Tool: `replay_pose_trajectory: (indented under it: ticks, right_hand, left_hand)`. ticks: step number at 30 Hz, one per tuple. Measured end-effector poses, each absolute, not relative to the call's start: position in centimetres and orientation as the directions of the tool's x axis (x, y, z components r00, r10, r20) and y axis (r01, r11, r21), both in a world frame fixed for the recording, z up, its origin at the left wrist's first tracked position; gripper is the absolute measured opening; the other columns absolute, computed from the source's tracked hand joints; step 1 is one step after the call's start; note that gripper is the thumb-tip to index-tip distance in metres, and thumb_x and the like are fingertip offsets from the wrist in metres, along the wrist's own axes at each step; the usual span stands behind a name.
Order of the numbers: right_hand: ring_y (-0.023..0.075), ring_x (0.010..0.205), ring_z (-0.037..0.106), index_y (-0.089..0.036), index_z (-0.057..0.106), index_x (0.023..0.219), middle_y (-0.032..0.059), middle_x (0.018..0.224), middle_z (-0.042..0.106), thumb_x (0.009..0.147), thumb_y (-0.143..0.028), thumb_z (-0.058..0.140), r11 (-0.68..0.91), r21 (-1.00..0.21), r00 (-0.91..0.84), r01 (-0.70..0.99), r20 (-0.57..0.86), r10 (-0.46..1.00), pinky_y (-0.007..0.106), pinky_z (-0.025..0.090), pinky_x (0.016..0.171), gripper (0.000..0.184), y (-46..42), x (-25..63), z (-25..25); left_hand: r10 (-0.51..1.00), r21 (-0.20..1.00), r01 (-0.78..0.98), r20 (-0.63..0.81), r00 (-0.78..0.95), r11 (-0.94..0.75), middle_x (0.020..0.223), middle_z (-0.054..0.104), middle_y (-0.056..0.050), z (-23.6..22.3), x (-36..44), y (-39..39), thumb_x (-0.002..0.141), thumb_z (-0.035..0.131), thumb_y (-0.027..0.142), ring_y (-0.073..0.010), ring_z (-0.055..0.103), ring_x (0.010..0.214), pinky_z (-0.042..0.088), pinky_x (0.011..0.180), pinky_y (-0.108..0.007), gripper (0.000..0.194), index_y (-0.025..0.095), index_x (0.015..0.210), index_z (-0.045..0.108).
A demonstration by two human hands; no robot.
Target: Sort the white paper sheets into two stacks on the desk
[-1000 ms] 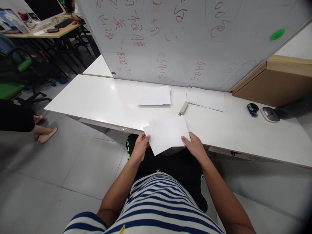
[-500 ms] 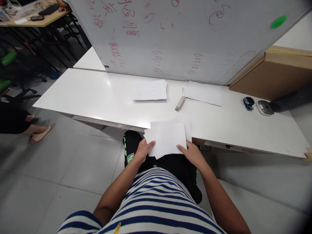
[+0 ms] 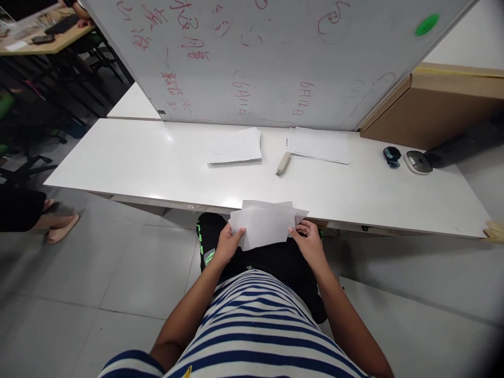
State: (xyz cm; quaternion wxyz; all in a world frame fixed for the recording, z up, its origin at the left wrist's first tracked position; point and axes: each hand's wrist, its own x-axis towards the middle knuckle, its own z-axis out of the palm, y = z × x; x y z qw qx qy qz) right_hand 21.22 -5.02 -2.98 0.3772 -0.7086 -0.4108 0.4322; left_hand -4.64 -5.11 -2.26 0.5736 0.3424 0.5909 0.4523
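Several loose white paper sheets [image 3: 264, 224] are held between my two hands, over my lap at the desk's front edge. Their edges are uneven and fan out. My left hand [image 3: 229, 242] pinches the left side, thumb on top and fingers hidden beneath. At the right side my right hand [image 3: 309, 240] grips the sheets with the thumb on the near corner and the fingers curled behind. On the desk beyond lie a left paper stack [image 3: 235, 145] and a right paper stack [image 3: 321, 144]. A grey-white utility knife or similar stick-shaped item [image 3: 283, 164] rests between these stacks.
A whiteboard [image 3: 271, 63] with red writing stands along the back of the white desk [image 3: 157, 168]. To the right are a cardboard box [image 3: 429, 110], a dark watch-like item [image 3: 392, 156] and a computer mouse [image 3: 418, 162]. A person's foot [image 3: 63, 228] shows on the floor at left.
The held sheets have tilted and now look flatter, with corners sticking out at the far side and right. My right fingers have loosened and show more. The view has shifted slightly.
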Motion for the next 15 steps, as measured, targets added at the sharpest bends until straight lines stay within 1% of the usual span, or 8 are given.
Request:
replay_pose_trajectory:
  ticks: [2, 4, 8, 10, 12, 15]
  right_hand:
    - [0.0275, 0.121, 0.053, -0.019, 0.047, 0.124, 0.0145, 0.128, 0.057, 0.071, -0.056, 0.071, -0.387, -0.875, 0.305, 0.291, -0.299, 0.904, 0.046, 0.042, 0.102, 0.069, -5.0, 21.4, -3.0]
    - [0.0276, 0.124, 0.052, -0.020, 0.051, 0.122, 0.0127, 0.133, 0.056, 0.071, -0.056, 0.071, -0.390, -0.886, 0.278, 0.253, -0.319, 0.906, 0.046, 0.041, 0.103, 0.066, -4.8, 21.6, -2.7]
    - [0.0252, 0.114, 0.060, -0.018, 0.057, 0.112, 0.0117, 0.120, 0.065, 0.073, -0.051, 0.072, -0.341, -0.940, 0.185, 0.002, -0.335, 0.924, 0.041, 0.046, 0.099, 0.054, -4.4, 21.5, -1.4]
    - [0.0252, 0.110, 0.062, -0.017, 0.058, 0.109, 0.0117, 0.116, 0.067, 0.073, -0.049, 0.073, -0.322, -0.945, 0.186, -0.060, -0.328, 0.926, 0.040, 0.047, 0.096, 0.051, -4.4, 21.3, -0.7]
    - [0.0264, 0.107, 0.063, -0.017, 0.060, 0.109, 0.0113, 0.114, 0.068, 0.073, -0.049, 0.073, -0.334, -0.942, 0.189, -0.026, -0.333, 0.924, 0.040, 0.048, 0.093, 0.050, -4.5, 21.1, 0.2]
    - [0.0294, 0.101, 0.065, -0.015, 0.066, 0.101, 0.0111, 0.105, 0.072, 0.073, -0.052, 0.072, -0.358, -0.924, 0.200, 0.132, -0.329, 0.923, 0.041, 0.049, 0.087, 0.046, -4.3, 21.3, 2.1]
  left_hand:
    - [0.931, 0.934, -0.106, -0.352, -0.095, 0.342, 0.111, 0.070, -0.011, -1.9, -4.8, -5.0, 0.074, 0.074, 0.040, -0.0226, 0.066, 0.099, 0.050, 0.088, -0.036, 0.047, 0.016, 0.113, 0.062]
    - [0.943, 0.944, -0.096, -0.322, -0.078, 0.315, 0.112, 0.070, -0.010, -1.6, -5.0, -4.7, 0.075, 0.074, 0.041, -0.0229, 0.065, 0.102, 0.049, 0.089, -0.036, 0.047, 0.017, 0.114, 0.062]
    - [0.962, 0.962, -0.033, -0.271, -0.015, 0.270, 0.107, 0.071, -0.010, -0.9, -5.5, -3.8, 0.077, 0.072, 0.041, -0.0221, 0.066, 0.098, 0.049, 0.088, -0.035, 0.041, 0.016, 0.108, 0.065]
    - [0.969, 0.969, -0.001, -0.248, 0.011, 0.248, 0.103, 0.072, -0.009, -0.4, -5.6, -3.2, 0.077, 0.072, 0.042, -0.0218, 0.066, 0.094, 0.050, 0.085, -0.035, 0.038, 0.016, 0.104, 0.066]
    - [0.978, 0.978, 0.019, -0.206, 0.043, 0.205, 0.100, 0.072, -0.008, 0.4, -5.6, -2.4, 0.077, 0.072, 0.042, -0.0216, 0.066, 0.092, 0.050, 0.084, -0.034, 0.035, 0.017, 0.102, 0.067]
    - [0.990, 0.993, 0.031, -0.114, 0.088, 0.111, 0.098, 0.072, -0.006, 2.2, -5.4, -0.9, 0.079, 0.070, 0.042, -0.0216, 0.065, 0.092, 0.049, 0.084, -0.034, 0.032, 0.018, 0.099, 0.067]
